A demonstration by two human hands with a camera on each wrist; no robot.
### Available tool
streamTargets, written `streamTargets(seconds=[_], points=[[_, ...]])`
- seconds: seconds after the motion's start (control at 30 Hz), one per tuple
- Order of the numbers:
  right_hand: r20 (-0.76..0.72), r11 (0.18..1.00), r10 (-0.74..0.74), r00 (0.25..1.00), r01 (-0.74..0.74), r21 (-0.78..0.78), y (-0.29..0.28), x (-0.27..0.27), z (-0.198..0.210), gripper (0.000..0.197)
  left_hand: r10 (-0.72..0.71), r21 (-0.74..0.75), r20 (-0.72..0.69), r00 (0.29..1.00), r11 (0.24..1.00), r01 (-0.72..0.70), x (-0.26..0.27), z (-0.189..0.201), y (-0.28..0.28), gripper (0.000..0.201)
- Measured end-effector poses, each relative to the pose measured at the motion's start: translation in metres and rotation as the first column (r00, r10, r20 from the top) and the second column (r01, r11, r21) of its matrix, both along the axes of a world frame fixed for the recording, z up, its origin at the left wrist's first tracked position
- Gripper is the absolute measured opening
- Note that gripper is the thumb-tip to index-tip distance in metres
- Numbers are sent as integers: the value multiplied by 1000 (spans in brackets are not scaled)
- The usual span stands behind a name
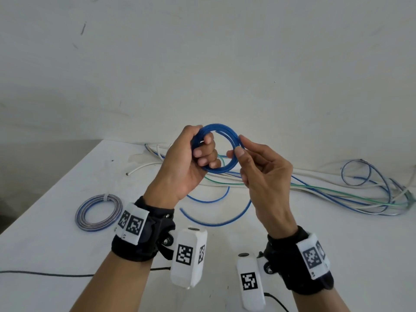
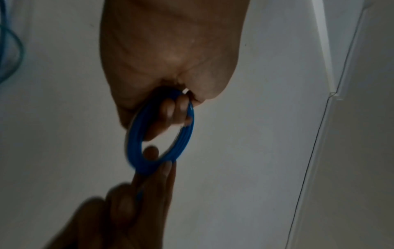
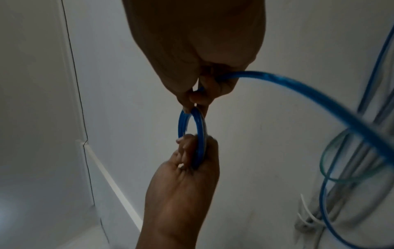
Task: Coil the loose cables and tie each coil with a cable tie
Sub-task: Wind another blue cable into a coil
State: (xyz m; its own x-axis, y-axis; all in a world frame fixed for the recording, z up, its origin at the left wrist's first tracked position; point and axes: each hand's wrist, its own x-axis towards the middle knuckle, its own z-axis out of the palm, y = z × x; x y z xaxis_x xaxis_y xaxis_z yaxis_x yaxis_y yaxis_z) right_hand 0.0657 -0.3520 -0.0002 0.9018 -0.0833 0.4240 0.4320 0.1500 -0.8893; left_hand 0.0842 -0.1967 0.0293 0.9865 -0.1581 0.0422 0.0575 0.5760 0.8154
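A: What is shown from the head view?

B: A blue coil [image 1: 216, 149] is held up above the white table [image 1: 67, 188]. The left side of the ring is gripped by the left hand [image 1: 191, 158], fingers curled through it. The right side is pinched by the right hand [image 1: 258, 172] between thumb and fingertips. A loose blue tail [image 1: 216, 221] is seen hanging below, over the table. A finished coil [image 1: 98, 212], already bound with a white tie, lies to the left, and a tangle of loose cables [image 1: 337, 194] is spread to the right.

A: And from the left wrist?

B: Several turns of the blue coil [image 2: 162, 131] are seen stacked side by side. The curled left fingers [image 2: 177, 109] are passed through the ring; its far edge is touched by the right fingers [image 2: 162, 176].

A: The right wrist?

B: The blue tail [image 3: 298, 94] is seen running out from the closed right fingers [image 3: 200, 97] toward the cables on the table. The coil [image 3: 192, 134] is gripped lower down by the left hand [image 3: 187, 185].

A: How is the cable likely to handle?

B: It is judged light, smooth and springy. The turns could spring open if released, so the stack is best gripped across all turns while the tail is fed on.
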Motion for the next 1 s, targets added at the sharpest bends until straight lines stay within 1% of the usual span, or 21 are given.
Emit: streamTargets(seconds=[0.07, 0.17, 0.27, 0.33, 0.4, 0.43, 0.5, 0.57, 0.6, 0.7, 0.77, 0.8, 0.87, 0.93, 1.0], points=[[35, 993, 3, 999, 1, -117, -7, 1, 5, 20, -40, 115, -8, 999, 993, 40, -1, 0, 5, 38], [79, 950, 26, 997, 0, -313, -16, 2, 11, 20, -72, 293, 7, 997, 954, 67, -3, -1, 11, 46], [91, 900, 47, 995, -3, -435, -26, 2, 16, 23, -112, 542, 115, 987, 839, 32, -6, -1, 14, 48], [78, 877, 73, 994, -26, -479, -30, 1, 18, 23, -165, 625, 119, 979, 779, 56, -9, -1, 13, 51], [84, 833, 89, 993, -28, -552, -29, 1, 18, 21, -208, 685, 93, 974, 723, 89, -10, -1, 9, 56], [95, 814, 88, 992, -16, -580, -28, 1, 17, 22, -211, 694, 91, 973, 714, 90, -10, -1, 6, 59], [115, 817, 73, 991, 7, -576, -27, 1, 16, 23, -183, 674, 115, 976, 736, 59, -8, -3, 4, 60], [108, 865, 44, 993, 16, -501, -25, 1, 16, 22, -137, 634, 138, 981, 773, 19, -7, -3, 4, 55], [110, 893, 16, 994, 35, -448, -24, 2, 16, 20, -102, 596, 141, 985, 803, -2, -7, -3, 5, 53], [94, 950, -45, 995, 72, -305, -23, 2, 16, 15, 19, 413, 114, 993, 908, -65, -7, 4, 8, 50], [55, 972, -17, 998, 30, -234, -18, 2, 14, 17, 76, 251, 79, 994, 963, -94, -7, 8, 9, 49], [40, 979, 2, 999, 6, -203, -14, 1, 12, 19, 96, 180, 64, 993, 978, -106, -7, 10, 9, 48], [29, 990, 19, 999, -14, -141, -2, -3, 8, 28, 127, 83, 47, 991, 988, -130, -7, 11, 4, 48], [21, 997, 2, 1000, -1, -78, 6, -6, 4, 32, 154, 22, 31, 988, 988, -155, -8, 9, -5, 48], [13, 999, -15, 1000, 15, -44, 6, -5, 3, 31, 148, -4, 14, 989, 989, -148, -6, 5, -11, 48]])
